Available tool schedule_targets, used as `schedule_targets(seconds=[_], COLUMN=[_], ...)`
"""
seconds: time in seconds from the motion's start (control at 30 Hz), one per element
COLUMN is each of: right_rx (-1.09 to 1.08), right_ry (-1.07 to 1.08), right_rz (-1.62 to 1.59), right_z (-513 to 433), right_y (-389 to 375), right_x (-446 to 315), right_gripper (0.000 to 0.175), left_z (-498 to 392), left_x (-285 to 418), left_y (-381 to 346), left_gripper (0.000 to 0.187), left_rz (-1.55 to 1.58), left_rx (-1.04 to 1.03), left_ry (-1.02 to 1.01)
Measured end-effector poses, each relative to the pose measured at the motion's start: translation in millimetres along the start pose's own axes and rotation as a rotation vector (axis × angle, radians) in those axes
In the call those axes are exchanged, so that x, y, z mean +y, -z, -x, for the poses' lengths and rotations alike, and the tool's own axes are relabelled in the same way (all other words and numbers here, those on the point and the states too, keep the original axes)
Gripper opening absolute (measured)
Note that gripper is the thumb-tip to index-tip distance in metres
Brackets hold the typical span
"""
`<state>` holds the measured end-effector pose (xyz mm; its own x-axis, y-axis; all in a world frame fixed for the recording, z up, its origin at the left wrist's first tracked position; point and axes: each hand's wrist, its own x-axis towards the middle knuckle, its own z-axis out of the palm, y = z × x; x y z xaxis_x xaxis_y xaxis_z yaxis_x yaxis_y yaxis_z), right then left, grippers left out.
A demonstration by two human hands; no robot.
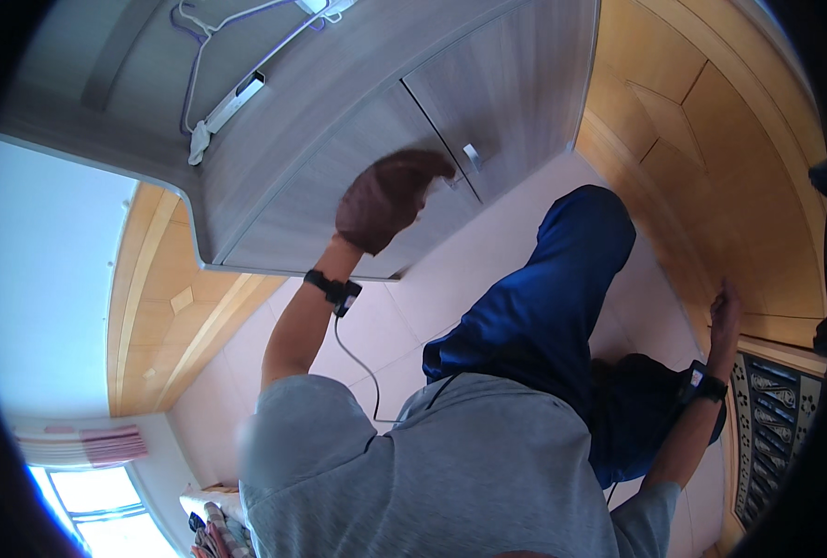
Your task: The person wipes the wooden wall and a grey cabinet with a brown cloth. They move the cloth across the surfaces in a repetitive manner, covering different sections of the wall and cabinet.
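Note:
A brown cloth or mitt [385, 199] covers my left hand [396, 195] down to the wrist, so its fingers are hidden. That hand is in front of the grey wood-grain cabinet doors [315, 202], its tip close to a small metal handle [453, 183]. Whether it touches the door cannot be told. A second metal handle [472, 157] is on the neighbouring door [504, 91]. Over at the right, my bare right hand [726, 310] is beside a light wooden panel [727, 209]; it looks blurred, and contact with the panel is unclear.
Above the doors, an open compartment holds clothes hangers [200, 63] and a small white box [235, 101]. A dark ornamental grille [772, 418] borders the right side. My bent knee [587, 216] is over the tiled floor [378, 335]. Folded fabrics [221, 530] lie near a window [103, 502].

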<state>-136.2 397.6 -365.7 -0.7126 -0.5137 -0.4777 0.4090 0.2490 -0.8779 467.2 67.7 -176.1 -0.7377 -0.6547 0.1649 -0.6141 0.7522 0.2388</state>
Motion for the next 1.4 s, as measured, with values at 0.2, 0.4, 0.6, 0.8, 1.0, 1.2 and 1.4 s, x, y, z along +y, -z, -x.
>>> schedule_targets(seconds=[0.2,0.4,0.6,0.8,1.0,1.2,1.4], right_rx=[0.066,0.08,-0.006,0.02,0.065,0.129,0.087], right_ry=[0.001,0.005,-0.064,0.001,-0.068,-0.081,-0.062], right_rz=[0.049,0.074,0.158,0.166,0.103,0.155,0.084], right_z=[-7.6,-10.9,-6.0,-20.6,-19.1,-5.1,5.7], right_y=[7.0,14.0,12.6,8.1,35.7,40.2,31.5], right_x=[8.1,12.7,9.0,22.3,26.7,29.4,22.5], right_gripper=[0.02,0.021,0.015,0.019,0.013,0.016,0.013], left_z=[-16.6,73.9,136.9,119.9,111.6,131.6,147.7], left_x=[-6.2,-51.5,-62.4,-31.7,-40.5,-73.3,-93.3], left_y=[-12.7,-50.5,19.5,91.2,61.2,-20.0,-106.5], left_gripper=[0.05,0.054,0.04,0.027,0.035,0.036,0.048], left_rz=[0.204,0.065,0.081,-0.233,-0.195,0.187,0.203], left_rx=[-0.033,-0.301,-0.325,-0.129,-0.127,-0.281,-0.591], left_ry=[-0.183,-0.001,0.108,0.209,0.078,0.065,0.26])
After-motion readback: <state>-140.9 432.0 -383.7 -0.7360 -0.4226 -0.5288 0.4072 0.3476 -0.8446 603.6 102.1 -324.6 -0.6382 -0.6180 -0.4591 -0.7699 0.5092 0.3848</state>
